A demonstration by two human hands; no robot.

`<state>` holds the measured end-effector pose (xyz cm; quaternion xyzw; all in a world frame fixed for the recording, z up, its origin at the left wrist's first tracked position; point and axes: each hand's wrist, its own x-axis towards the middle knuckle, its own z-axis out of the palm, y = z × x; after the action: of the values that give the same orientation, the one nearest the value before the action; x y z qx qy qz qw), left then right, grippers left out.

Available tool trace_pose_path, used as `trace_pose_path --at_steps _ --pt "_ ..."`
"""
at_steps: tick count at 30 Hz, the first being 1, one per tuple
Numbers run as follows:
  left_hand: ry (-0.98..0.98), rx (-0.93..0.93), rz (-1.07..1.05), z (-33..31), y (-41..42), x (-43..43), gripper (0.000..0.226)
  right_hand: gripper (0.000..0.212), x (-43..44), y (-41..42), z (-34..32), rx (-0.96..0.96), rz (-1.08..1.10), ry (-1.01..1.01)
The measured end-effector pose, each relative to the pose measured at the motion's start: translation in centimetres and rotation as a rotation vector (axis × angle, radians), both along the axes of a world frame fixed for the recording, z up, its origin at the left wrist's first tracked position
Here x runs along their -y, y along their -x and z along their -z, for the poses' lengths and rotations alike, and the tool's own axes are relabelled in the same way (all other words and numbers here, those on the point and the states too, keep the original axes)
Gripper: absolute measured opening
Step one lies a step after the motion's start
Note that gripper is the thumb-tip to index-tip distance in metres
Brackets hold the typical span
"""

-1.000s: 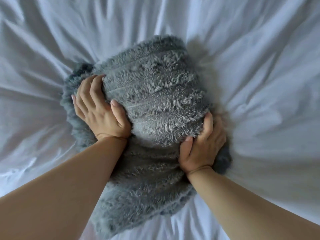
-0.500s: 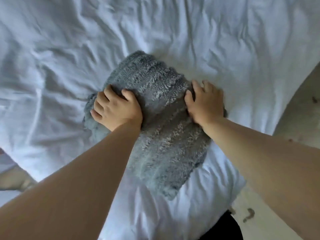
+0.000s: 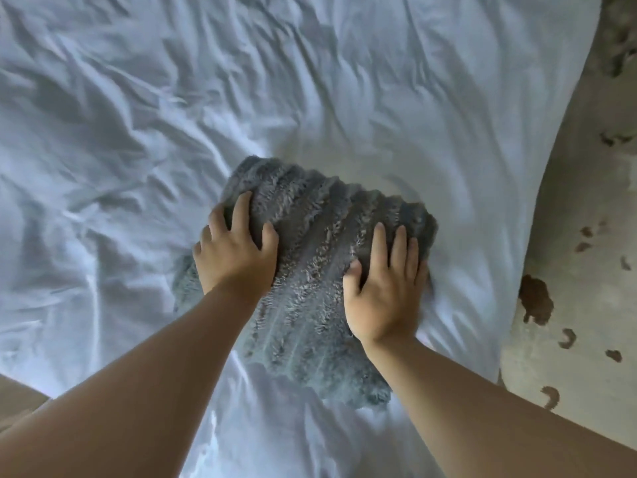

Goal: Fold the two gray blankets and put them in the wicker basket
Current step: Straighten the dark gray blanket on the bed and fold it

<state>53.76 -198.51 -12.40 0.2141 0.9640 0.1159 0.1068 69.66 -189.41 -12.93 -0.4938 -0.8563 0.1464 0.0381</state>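
Observation:
A folded, ribbed gray blanket [image 3: 310, 270] sits as a thick bundle on the white bed sheet [image 3: 138, 132], between my two hands. My left hand [image 3: 234, 253] grips its left edge, fingers curved over the pile and thumb on top. On the right side, my right hand [image 3: 386, 291] presses with fairly straight fingers, its thumb dug into the fur. Only this one blanket is in view. The wicker basket is out of sight.
The wrinkled sheet fills the left and far side. The bed's edge curves down the right, and beyond it lies a beige floor [image 3: 579, 270] with dark brown marks. A tan surface [image 3: 17, 405] shows at the bottom left corner.
The view has pulled back and the bed's right edge and floor have come into sight. Both hands stay on the bundle; my right hand's fingers have straightened along its side.

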Motion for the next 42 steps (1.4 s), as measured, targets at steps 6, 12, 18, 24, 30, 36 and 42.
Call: trace_pose_path --at_steps 6,12,18,24,30,36,42 --pt "-0.321 -0.12 -0.054 7.2 -1.8 1.4 0.064 0.063 0.1 -1.4 8.1 -0.207 -0.053 -0.097" --pt "-0.378 -0.111 0.016 11.9 -1.5 1.0 0.064 0.063 -0.7 -1.5 13.4 -0.276 -0.106 -0.177" --pt "-0.333 0.0 -0.007 8.8 -0.9 0.9 0.063 0.06 -0.5 -1.0 9.8 -0.196 -0.068 -0.083" --pt "-0.295 0.296 0.079 2.4 2.9 1.2 0.074 0.064 -1.7 -0.3 3.2 -0.181 0.061 0.259" --pt "-0.164 0.84 -0.067 2.0 8.3 1.5 0.117 0.098 -2.7 -1.4 1.0 -0.368 0.649 0.597" --pt "-0.387 1.357 -0.129 2.1 7.9 2.0 0.089 0.056 -3.0 -2.1 1.5 -0.694 0.743 1.114" --pt "-0.355 1.481 -0.233 2.8 6.7 2.9 0.111 0.07 -5.0 -3.5 1.6 -0.6 0.759 1.344"
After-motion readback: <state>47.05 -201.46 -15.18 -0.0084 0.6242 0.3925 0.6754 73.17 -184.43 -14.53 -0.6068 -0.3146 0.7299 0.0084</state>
